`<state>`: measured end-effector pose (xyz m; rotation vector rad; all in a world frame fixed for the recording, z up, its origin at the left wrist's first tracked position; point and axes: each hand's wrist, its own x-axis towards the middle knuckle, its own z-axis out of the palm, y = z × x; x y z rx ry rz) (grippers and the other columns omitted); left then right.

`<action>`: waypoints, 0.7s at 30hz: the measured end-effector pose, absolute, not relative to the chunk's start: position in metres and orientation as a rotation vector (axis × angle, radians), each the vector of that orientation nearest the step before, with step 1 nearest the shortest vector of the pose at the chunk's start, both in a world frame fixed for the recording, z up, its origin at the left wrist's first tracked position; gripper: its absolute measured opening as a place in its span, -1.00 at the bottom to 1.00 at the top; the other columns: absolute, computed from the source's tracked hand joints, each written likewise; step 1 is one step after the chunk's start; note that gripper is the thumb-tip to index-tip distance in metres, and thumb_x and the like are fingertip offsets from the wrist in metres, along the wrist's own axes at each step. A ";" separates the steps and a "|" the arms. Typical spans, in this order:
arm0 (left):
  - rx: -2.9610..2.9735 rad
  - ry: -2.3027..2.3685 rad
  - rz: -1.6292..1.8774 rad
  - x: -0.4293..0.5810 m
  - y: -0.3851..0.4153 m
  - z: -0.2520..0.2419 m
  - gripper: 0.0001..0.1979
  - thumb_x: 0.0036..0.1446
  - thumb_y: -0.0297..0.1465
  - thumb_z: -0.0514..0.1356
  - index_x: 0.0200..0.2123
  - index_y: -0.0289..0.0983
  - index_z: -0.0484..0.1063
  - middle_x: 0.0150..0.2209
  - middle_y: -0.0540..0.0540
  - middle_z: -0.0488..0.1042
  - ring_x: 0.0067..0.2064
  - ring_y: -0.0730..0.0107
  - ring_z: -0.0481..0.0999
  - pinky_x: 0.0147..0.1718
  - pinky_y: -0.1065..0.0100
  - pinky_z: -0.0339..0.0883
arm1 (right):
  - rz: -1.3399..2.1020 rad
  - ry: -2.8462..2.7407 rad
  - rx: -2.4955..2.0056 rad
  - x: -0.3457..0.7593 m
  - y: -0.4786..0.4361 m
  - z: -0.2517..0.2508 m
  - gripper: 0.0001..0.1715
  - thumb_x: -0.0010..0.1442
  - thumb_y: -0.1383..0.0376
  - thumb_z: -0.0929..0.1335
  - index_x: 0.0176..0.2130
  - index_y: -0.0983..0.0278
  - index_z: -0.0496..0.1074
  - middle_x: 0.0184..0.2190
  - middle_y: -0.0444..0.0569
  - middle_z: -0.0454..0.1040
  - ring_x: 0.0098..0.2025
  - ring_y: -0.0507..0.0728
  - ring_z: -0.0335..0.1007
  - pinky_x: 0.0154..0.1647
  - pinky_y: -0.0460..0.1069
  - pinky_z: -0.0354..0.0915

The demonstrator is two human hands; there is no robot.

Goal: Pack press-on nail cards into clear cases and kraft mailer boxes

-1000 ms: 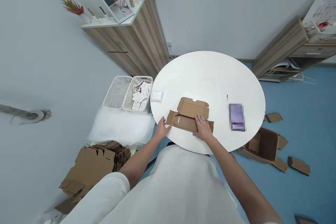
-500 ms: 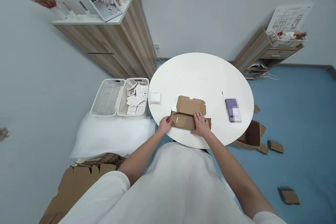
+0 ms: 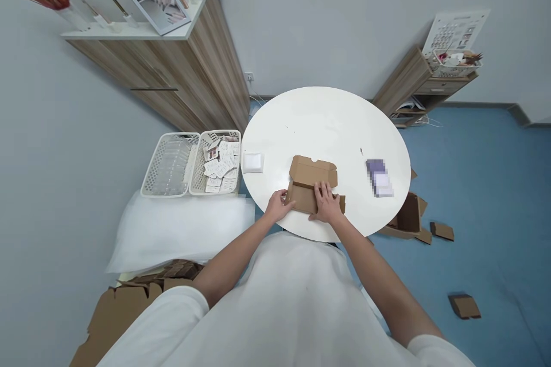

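Note:
A brown cardboard box (image 3: 313, 172), partly folded with its lid laid open toward the far side, rests near the front edge of the white oval table (image 3: 327, 120). My left hand (image 3: 278, 206) grips the box's left end, its fingers around the end flap. Spread over the right part of the box base, my right hand (image 3: 326, 203) presses down with fingers apart. A small white packet (image 3: 253, 163) lies at the table's left edge. On the right side of the table is a purple and white item (image 3: 379, 178), blurred out.
Left of the table stand two white baskets, one with clear packets (image 3: 171, 163), one with printed cards (image 3: 221, 166). White sheets (image 3: 185, 229) and flat cardboard (image 3: 116, 315) lie nearer. An open carton (image 3: 407, 215) and cardboard pieces (image 3: 465, 305) are on the floor at right.
My left hand has moved slightly right and inward over the box's left end, and the end flap there is folded up more. The whole view has shifted slightly.

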<state>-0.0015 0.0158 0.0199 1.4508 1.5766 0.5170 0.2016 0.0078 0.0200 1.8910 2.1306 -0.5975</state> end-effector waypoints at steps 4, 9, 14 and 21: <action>1.458 1.610 0.462 0.005 0.018 0.021 -0.61 0.04 -0.25 0.14 -0.08 -0.31 0.30 -0.13 -0.17 0.39 -0.30 0.41 0.43 -0.29 0.37 0.30 | -0.635 2.154 1.847 0.200 0.003 0.021 0.43 -0.24 -0.12 0.38 0.22 0.25 -0.58 0.28 0.17 -0.54 0.28 0.35 -0.67 0.12 0.35 -0.23; 1.576 1.675 0.259 0.003 0.024 0.017 -0.76 0.02 -0.42 0.10 -0.18 -0.29 0.32 -0.27 -0.10 0.44 -0.29 0.38 0.43 -0.32 0.39 0.24 | -0.684 2.250 1.740 0.207 -0.008 0.022 0.47 -0.28 -0.08 0.42 0.22 0.23 -0.60 0.29 0.12 -0.51 0.29 0.32 -0.66 0.16 0.25 -0.20; 1.703 1.726 0.124 0.003 0.025 0.015 -0.76 -0.02 -0.51 0.07 -0.21 -0.26 0.28 -0.29 -0.09 0.44 -0.25 0.30 0.42 -0.36 0.37 0.20 | -0.700 2.281 1.712 0.210 -0.012 0.023 0.43 -0.23 -0.03 0.42 0.22 0.21 -0.59 0.29 0.11 -0.45 0.30 0.28 -0.60 0.18 0.21 -0.19; 1.730 1.771 0.103 0.010 0.019 0.016 -0.69 0.03 -0.47 0.05 -0.10 -0.27 0.20 -0.16 -0.17 0.38 -0.15 0.21 0.40 -0.28 0.30 0.23 | -0.678 2.243 1.699 0.206 -0.012 0.026 0.40 -0.24 0.00 0.44 0.24 0.23 -0.49 0.29 0.15 -0.42 0.30 0.31 -0.58 0.17 0.22 -0.18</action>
